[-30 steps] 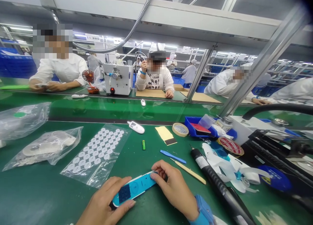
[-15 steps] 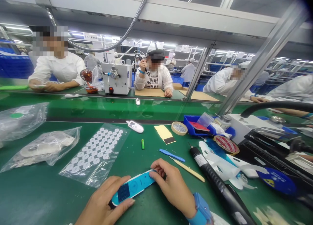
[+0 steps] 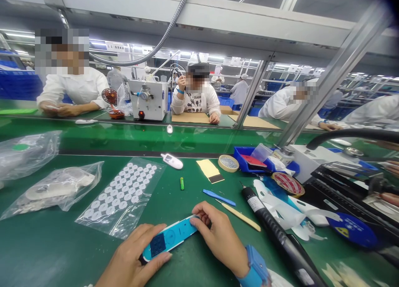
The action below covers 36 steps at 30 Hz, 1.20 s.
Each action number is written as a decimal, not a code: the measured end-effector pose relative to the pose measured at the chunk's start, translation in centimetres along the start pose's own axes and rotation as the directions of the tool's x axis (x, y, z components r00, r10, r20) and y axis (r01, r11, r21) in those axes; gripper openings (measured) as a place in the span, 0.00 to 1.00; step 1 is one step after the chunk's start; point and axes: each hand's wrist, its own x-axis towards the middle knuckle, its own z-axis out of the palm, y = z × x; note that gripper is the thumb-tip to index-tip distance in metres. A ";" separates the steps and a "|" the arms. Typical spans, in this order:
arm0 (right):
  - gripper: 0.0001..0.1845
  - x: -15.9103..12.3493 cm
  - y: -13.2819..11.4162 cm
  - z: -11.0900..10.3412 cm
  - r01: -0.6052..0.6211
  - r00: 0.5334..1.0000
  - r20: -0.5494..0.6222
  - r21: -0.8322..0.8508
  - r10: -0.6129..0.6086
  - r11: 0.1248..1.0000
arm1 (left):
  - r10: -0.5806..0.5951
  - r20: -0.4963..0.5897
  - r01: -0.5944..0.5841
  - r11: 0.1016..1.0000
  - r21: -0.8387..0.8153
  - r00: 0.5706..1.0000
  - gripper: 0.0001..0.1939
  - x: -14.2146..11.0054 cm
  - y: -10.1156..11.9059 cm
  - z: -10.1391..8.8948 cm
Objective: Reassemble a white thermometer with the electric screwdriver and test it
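Observation:
A slim, long device casing (image 3: 174, 236) with a bright blue face, white edges and a dark square window lies tilted between my two hands, just over the green bench. My left hand (image 3: 134, 253) is closed around its lower left end, thumb on the near edge and fingers along the far edge. At the upper right end, my right hand (image 3: 215, 233) pinches the casing between thumb and fingers; a blue wrist strap (image 3: 255, 266) circles that wrist. Beyond the casing are a small green battery (image 3: 182, 183), a blue pry stick (image 3: 219, 197) and tweezers (image 3: 240, 216).
A bag of round white discs (image 3: 121, 191) and a bag of white parts (image 3: 59, 189) lie left. A black electric screwdriver (image 3: 274, 229), a tape roll (image 3: 228, 163) and a blue bin (image 3: 246, 164) are right. Behind runs a green conveyor belt (image 3: 199, 139); co-workers sit across it.
Small white devices on the belt have shifted left, and another has come into view at the right. My hands and the casing stay in place. Across the belt, co-workers have moved slightly.

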 end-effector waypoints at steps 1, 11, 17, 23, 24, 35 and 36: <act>0.04 0.0 0.0 0.0 -0.001 1.000 -0.003 0.000 0.001 1.000 | -0.015 0.017 0.015 1.000 -0.007 1.000 0.22 0.0 0.1 -0.1; 0.03 0.0 0.0 0.2 0.001 1.000 -0.021 -0.029 -0.002 1.000 | -0.051 0.066 0.052 0.998 -0.019 0.997 0.22 0.0 1.0 -0.5; 0.04 -0.1 0.2 0.3 0.016 0.999 -0.026 -0.066 -0.018 0.998 | -0.028 0.056 0.029 0.999 -0.018 0.998 0.22 0.0 1.6 -0.7; 0.04 -0.1 0.3 0.5 0.014 0.999 -0.037 -0.109 -0.019 0.994 | -0.002 0.016 0.001 1.000 0.022 1.000 0.20 0.1 0.8 -0.3; 0.04 -0.2 0.3 0.5 0.011 0.999 -0.038 -0.113 -0.015 0.994 | -0.005 0.011 0.005 0.999 0.032 1.000 0.21 0.1 0.7 -0.2; 0.05 -0.2 0.8 0.3 0.044 0.993 -0.100 -0.179 -0.062 0.983 | 0.061 -0.059 -0.058 0.997 0.046 0.996 0.20 0.0 0.9 -0.2; 0.06 -0.2 0.7 0.3 0.061 0.991 -0.109 -0.181 -0.082 0.982 | 0.079 -0.072 -0.076 0.996 0.053 0.994 0.20 0.1 0.8 -0.1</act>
